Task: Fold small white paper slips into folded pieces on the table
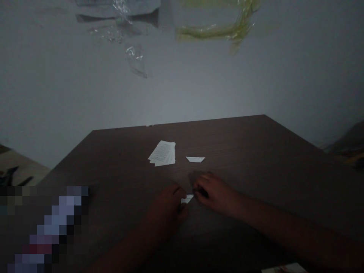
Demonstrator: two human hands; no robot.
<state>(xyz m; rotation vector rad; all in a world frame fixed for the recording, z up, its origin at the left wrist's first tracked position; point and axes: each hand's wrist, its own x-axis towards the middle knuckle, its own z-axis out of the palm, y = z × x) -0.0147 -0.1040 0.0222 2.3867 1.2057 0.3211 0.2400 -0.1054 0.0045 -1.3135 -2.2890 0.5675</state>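
Observation:
A small folded piece of printed paper [187,199] lies between my two hands, low over the brown table. The fingers of my left hand [170,201] are closed on its left side. My right hand [212,191] has its fingers curled together at the paper's right corner; whether they grip it is hard to see in the dim light. Farther off, a second folded paper [195,159], a flat shape wider at the top, rests by itself. Left of it is a loose stack of printed paper sheets [163,153], fanned slightly.
The brown table [227,144] meets a pale wall [184,87] at its far edge. Clear tape [135,55] and yellow tape [210,33] cling to the wall. A pixelated patch [54,227] covers the lower left. Something pale [284,268] shows at the bottom edge.

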